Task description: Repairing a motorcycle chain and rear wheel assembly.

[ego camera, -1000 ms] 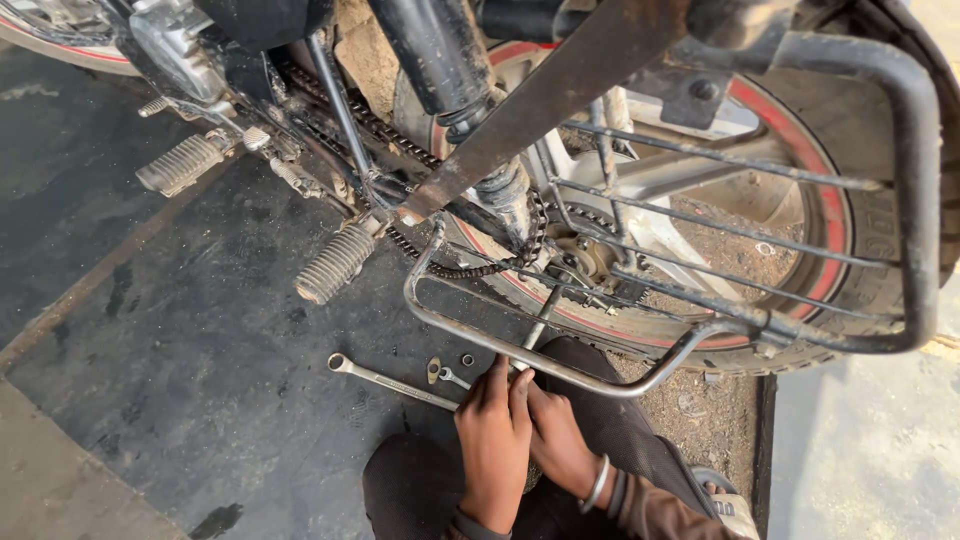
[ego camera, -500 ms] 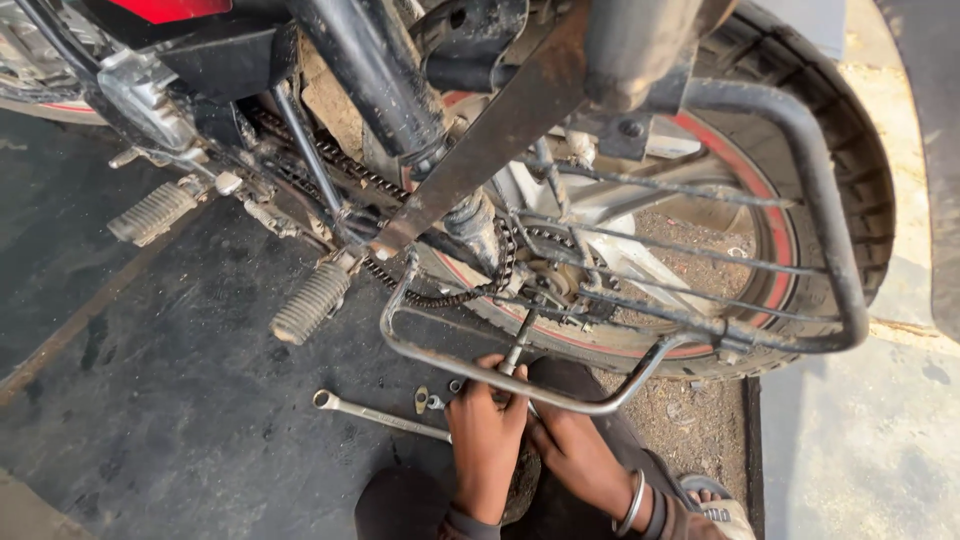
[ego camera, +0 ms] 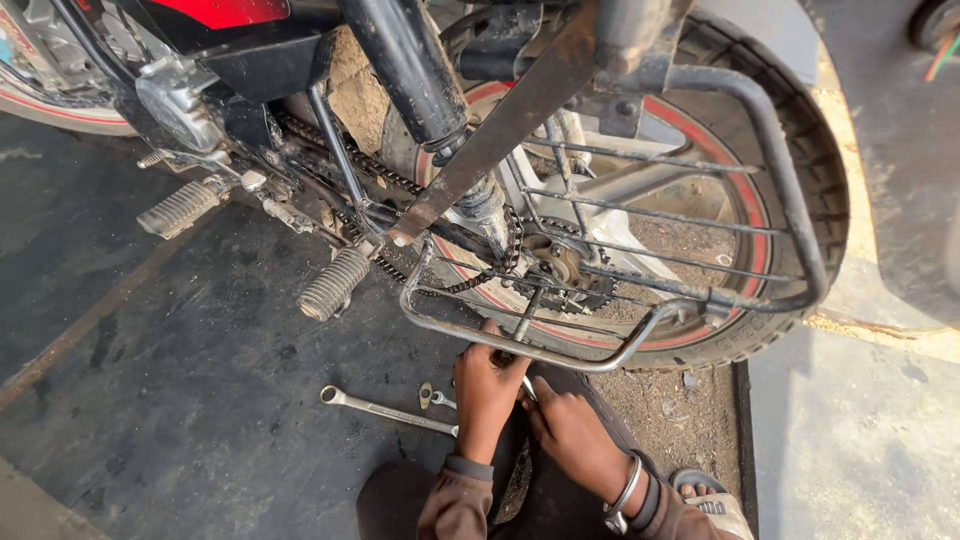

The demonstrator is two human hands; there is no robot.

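Crouching beside the rear wheel, we have both hands low under the motorcycle's side guard. The fingers (ego camera: 492, 352) of our left hand (ego camera: 485, 390) are curled together around a slim metal tool (ego camera: 526, 388), of which only a short bright stretch shows between the two hands; what kind of tool it is we cannot tell. Our right hand (ego camera: 575, 435) lies just beside the left, fingers pressed together and pointing towards the same tool, touching it near its lower end; whether they truly grip it we cannot tell. A metal bangle (ego camera: 625, 492) sits on the right wrist. Directly above the knuckles runs the lower bar of the tubular guard frame (ego camera: 560, 358), and the left fingers almost touch it. Behind that bar are the rear sprocket (ego camera: 560, 272) and the drive chain (ego camera: 470, 280), with the red-striped rear tyre (ego camera: 800, 150) around them. On the dark floor (ego camera: 200, 400) just left of our left hand lies a long combination spanner (ego camera: 385, 408), and a small brass-coloured part (ego camera: 426, 394) lies close by its near end. Further left, a ribbed rubber footpeg (ego camera: 335, 283) sticks out towards us, with a second footpeg (ego camera: 180, 207) beyond it. Our sandalled foot (ego camera: 705, 495) rests on the gritty ground to the right.
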